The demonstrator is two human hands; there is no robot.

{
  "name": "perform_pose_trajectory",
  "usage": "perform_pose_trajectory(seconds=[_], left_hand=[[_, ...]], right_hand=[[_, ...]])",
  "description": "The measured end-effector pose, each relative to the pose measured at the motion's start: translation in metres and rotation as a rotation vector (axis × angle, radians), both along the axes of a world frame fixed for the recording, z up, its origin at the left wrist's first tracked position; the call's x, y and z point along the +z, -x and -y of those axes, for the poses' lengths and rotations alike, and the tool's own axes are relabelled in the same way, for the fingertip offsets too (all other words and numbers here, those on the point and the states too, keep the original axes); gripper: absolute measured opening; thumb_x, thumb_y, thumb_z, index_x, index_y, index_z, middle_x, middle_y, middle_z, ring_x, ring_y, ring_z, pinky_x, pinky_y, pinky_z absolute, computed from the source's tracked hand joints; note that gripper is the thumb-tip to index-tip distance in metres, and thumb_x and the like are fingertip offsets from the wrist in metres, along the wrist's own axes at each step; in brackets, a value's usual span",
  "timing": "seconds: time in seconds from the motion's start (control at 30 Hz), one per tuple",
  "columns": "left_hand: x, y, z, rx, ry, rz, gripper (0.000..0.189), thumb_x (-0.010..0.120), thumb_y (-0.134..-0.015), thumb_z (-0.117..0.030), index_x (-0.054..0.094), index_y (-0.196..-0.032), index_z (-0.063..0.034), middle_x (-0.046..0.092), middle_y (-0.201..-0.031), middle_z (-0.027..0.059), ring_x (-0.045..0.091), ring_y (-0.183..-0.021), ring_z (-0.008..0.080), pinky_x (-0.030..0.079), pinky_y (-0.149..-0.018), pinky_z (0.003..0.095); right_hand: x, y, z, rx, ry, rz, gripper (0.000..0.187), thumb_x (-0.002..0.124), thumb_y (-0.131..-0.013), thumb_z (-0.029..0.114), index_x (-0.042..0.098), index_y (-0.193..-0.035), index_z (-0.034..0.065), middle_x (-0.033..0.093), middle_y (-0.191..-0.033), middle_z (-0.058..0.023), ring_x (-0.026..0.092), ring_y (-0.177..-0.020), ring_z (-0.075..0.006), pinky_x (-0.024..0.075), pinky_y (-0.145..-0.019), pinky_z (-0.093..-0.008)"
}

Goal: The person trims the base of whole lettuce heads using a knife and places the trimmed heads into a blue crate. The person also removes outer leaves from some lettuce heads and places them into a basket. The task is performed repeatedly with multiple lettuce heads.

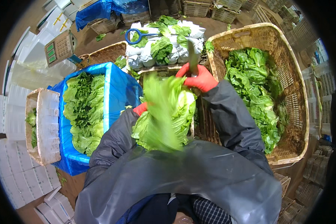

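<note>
Before my body is a head of green leaf lettuce [182, 112], with one outer leaf blurred by motion. My left hand [141, 108], in a red glove, is at the lettuce's left side, mostly hidden by leaves. My right hand [201, 79], also red-gloved, is closed around a knife [193, 58] whose blade points up and away, at the lettuce's upper right edge. On the left, a box lined with blue plastic [107, 92] holds packed lettuce heads [95, 98]. At the right, a large dirty plastic basket [303, 112] contains loose lettuce leaves [249, 84].
White wrapped bundles [145, 53] topped with leaves and a blue ring-shaped tool [140, 36] lie ahead. A scale [60, 49] stands at upper left, near stacked white foam boxes [16, 117]. A small foam box [49, 126] adjoins the blue-lined one. More crates [196, 9] stand behind.
</note>
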State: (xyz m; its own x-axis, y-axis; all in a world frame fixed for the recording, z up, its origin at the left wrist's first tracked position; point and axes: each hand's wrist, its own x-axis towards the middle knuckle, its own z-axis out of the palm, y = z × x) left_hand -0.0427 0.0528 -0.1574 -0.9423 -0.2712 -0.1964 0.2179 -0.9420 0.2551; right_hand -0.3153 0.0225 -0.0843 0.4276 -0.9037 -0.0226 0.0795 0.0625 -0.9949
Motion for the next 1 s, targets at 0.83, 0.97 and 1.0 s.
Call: perform_pose_trajectory(seconds=[0.83,0.97,1.0], left_hand=[[0.054,0.006,0.021,0.579,0.473,0.295,0.064,0.056,-0.090,-0.037,0.029,-0.143,-0.0124,0.040,-0.141,0.0091,0.038,-0.129,0.0258,0.028,-0.108,0.0412],[0.056,0.017,-0.008,0.500,0.910,0.418,0.103,0.064,-0.074,-0.062,0.014,-0.147,-0.0099,0.022,-0.150,0.0069,0.019,-0.138,0.0202,0.015,-0.112,0.0363],[0.056,0.020,-0.014,0.525,0.862,0.411,0.107,0.066,-0.071,-0.063,0.012,-0.147,-0.0100,0.020,-0.151,0.0067,0.018,-0.139,0.0205,0.015,-0.112,0.0362]], right_hand=[[-0.073,-0.053,-0.045,-0.003,-0.373,1.002,0.058,0.052,-0.094,0.033,0.030,-0.142,0.0092,0.046,-0.133,-0.0076,0.045,-0.120,-0.0210,0.0391,-0.101,-0.0348],[-0.070,-0.062,-0.068,-0.049,-0.559,0.947,0.052,0.041,-0.098,0.028,0.025,-0.143,0.0082,0.038,-0.140,-0.0100,0.041,-0.125,-0.0210,0.0376,-0.103,-0.0353],[-0.070,-0.063,-0.071,-0.036,-0.597,0.938,0.050,0.039,-0.099,0.027,0.024,-0.144,0.0080,0.036,-0.142,-0.0106,0.040,-0.126,-0.0210,0.0372,-0.104,-0.0354]])
